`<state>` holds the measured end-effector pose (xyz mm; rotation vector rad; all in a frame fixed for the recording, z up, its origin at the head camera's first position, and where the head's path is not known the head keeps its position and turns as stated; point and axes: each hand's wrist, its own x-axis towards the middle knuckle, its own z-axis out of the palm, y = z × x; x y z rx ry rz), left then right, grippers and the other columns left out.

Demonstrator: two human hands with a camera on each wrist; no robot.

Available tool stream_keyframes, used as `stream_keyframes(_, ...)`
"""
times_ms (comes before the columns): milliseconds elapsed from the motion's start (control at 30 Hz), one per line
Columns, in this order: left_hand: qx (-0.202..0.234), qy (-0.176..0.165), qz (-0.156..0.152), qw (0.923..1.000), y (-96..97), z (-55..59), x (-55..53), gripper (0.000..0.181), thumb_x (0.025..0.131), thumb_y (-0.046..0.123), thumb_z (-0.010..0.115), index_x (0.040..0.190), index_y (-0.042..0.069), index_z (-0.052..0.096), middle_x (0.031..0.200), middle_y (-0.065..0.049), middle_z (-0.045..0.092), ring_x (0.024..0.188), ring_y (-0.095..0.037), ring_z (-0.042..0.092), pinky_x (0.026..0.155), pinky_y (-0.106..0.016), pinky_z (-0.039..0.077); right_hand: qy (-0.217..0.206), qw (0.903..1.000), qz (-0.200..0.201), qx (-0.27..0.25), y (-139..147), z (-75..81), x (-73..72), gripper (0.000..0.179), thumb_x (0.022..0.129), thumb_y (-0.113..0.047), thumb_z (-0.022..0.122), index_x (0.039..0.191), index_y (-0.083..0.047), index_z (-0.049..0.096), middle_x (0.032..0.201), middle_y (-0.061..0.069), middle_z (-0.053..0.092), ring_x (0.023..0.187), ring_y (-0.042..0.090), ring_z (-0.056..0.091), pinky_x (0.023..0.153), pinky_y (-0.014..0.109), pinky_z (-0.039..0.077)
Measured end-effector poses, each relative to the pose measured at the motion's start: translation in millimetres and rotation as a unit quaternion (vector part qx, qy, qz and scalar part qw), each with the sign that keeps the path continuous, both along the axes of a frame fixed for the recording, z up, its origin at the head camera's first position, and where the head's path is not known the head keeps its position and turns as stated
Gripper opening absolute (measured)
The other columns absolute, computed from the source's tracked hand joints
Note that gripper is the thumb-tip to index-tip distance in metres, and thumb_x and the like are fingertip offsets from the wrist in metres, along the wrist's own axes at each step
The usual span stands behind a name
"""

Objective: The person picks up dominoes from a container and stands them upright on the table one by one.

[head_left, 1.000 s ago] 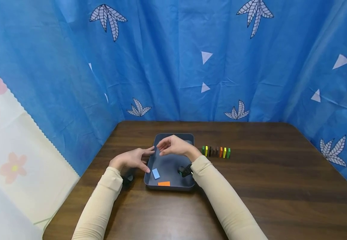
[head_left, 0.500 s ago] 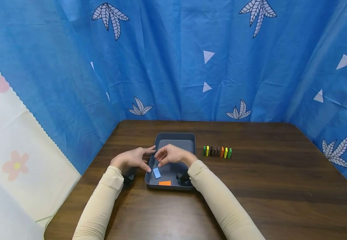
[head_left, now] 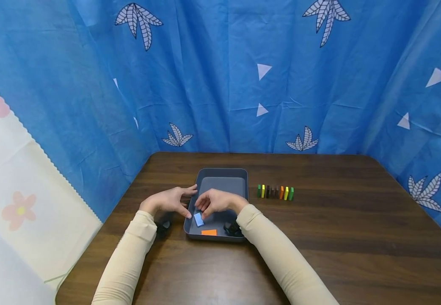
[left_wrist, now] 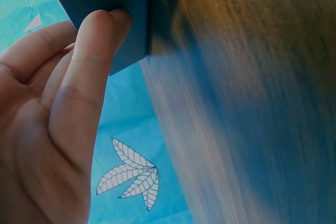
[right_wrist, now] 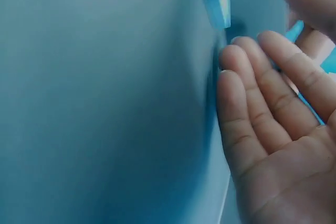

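The left hand [head_left: 167, 201] lies at the left side of a dark grey tray [head_left: 224, 184], its fingers extended along the rim. In the left wrist view its thumb [left_wrist: 84, 77] rests against the tray's outer wall. Over the tray, the right hand [head_left: 220, 201] reaches down with loosely bent fingers and holds nothing. A light blue block [head_left: 198, 220] sits inside the tray by its left wall, close to the right thumb. The right wrist view shows that blue block [right_wrist: 216, 1] beyond the fingertips, apart from them. An orange block [head_left: 209, 232] lies along the tray's front wall.
Right of the tray, several thin blocks [head_left: 275, 192] in green, yellow, dark brown and orange stand upright in a row on the wooden table [head_left: 342, 237]. A blue curtain [head_left: 243, 84] hangs behind the table.
The right hand has lowered and moved slightly left, toward the blue block. The left hand stays at the tray's left side. Both blocks in the tray keep their places.
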<state>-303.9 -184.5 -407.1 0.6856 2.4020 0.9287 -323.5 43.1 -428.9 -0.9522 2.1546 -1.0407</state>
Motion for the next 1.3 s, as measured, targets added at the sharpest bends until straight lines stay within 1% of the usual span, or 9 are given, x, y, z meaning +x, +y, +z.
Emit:
stream_keyframes(167,-0.001,-0.003,0.000,1.0000,0.3,0.1,0.7,0.097,0.080,0.020,0.085,0.155,-0.004,0.028,0.168,-0.016,0.013,0.135,-0.043,0.051,0.104,-0.045,0.052,0.001,0.9999,0.000,0.016,-2.0,-3.7,0.2,0.045,0.083,-0.006,0.081,0.125,-0.003,0.067,0.113,0.006,0.070,0.096,0.012,0.064,0.093,0.029,0.057)
stream_keyframes(333,-0.002,-0.003,-0.002,1.0000,0.3,0.6,0.7,0.097,0.081,0.020,0.085,0.155,-0.004,0.028,0.168,-0.017,0.012,0.136,-0.043,0.050,0.104,-0.045,0.052,0.025,0.9990,0.008,0.035,-5.5,-6.1,-0.9,0.047,0.080,-0.009,0.084,0.125,-0.005,0.067,0.111,0.002,0.069,0.095,0.010,0.061,0.089,0.024,0.055)
stream_keyframes(467,0.005,-0.007,-0.002,1.0000,-0.7,0.3,0.9,0.096,0.081,0.021,0.084,0.155,-0.004,0.028,0.169,-0.016,0.012,0.137,-0.043,0.049,0.105,-0.046,0.051,0.034,0.9983,0.006,0.047,-8.0,-8.3,-0.1,0.048,0.080,-0.011,0.084,0.124,-0.006,0.067,0.108,0.001,0.067,0.093,0.011,0.059,0.088,0.022,0.054)
stream_keyframes(600,0.008,-0.011,-0.001,0.9999,-0.9,0.4,1.4,0.096,0.082,0.019,0.084,0.155,-0.004,0.027,0.169,-0.016,0.011,0.138,-0.043,0.047,0.105,-0.046,0.051,0.038,0.9976,0.003,0.057,-9.8,-8.0,2.5,0.047,0.080,-0.012,0.084,0.123,-0.006,0.067,0.106,0.000,0.066,0.093,0.012,0.058,0.088,0.022,0.053)
stream_keyframes(900,0.007,0.000,-0.008,0.9999,-0.5,1.2,1.9,0.094,0.083,0.017,0.083,0.155,-0.006,0.027,0.168,-0.020,0.010,0.137,-0.045,0.047,0.105,-0.047,0.051,0.050,0.9960,0.004,0.074,-13.0,-5.6,4.9,0.044,0.079,-0.012,0.085,0.119,-0.008,0.066,0.104,-0.003,0.064,0.093,0.008,0.057,0.084,0.020,0.051)
stream_keyframes(1067,0.010,0.001,-0.009,0.9999,0.2,1.9,2.0,0.094,0.083,0.017,0.083,0.155,-0.006,0.027,0.168,-0.020,0.010,0.136,-0.045,0.048,0.104,-0.047,0.051,0.053,0.9957,0.006,0.075,-12.5,-5.4,5.6,0.036,0.080,-0.012,0.085,0.112,-0.010,0.067,0.098,-0.002,0.064,0.088,0.011,0.056,0.082,0.021,0.051)
stream_keyframes(1200,0.010,-0.007,-0.004,0.9999,0.5,1.6,1.3,0.094,0.083,0.017,0.083,0.155,-0.004,0.027,0.169,-0.017,0.010,0.138,-0.044,0.048,0.105,-0.046,0.051,0.050,0.9960,0.011,0.073,-12.3,-5.3,6.5,0.028,0.081,-0.012,0.084,0.105,-0.012,0.069,0.094,-0.002,0.063,0.084,0.012,0.055,0.078,0.021,0.050)
stream_keyframes(1300,0.010,-0.007,-0.002,0.9999,0.7,1.1,1.0,0.094,0.082,0.017,0.084,0.155,-0.004,0.028,0.169,-0.016,0.011,0.138,-0.043,0.048,0.105,-0.046,0.051,0.048,0.9963,0.010,0.071,-12.7,-5.1,7.2,0.026,0.081,-0.011,0.084,0.101,-0.012,0.067,0.092,-0.001,0.062,0.083,0.012,0.055,0.075,0.021,0.049)
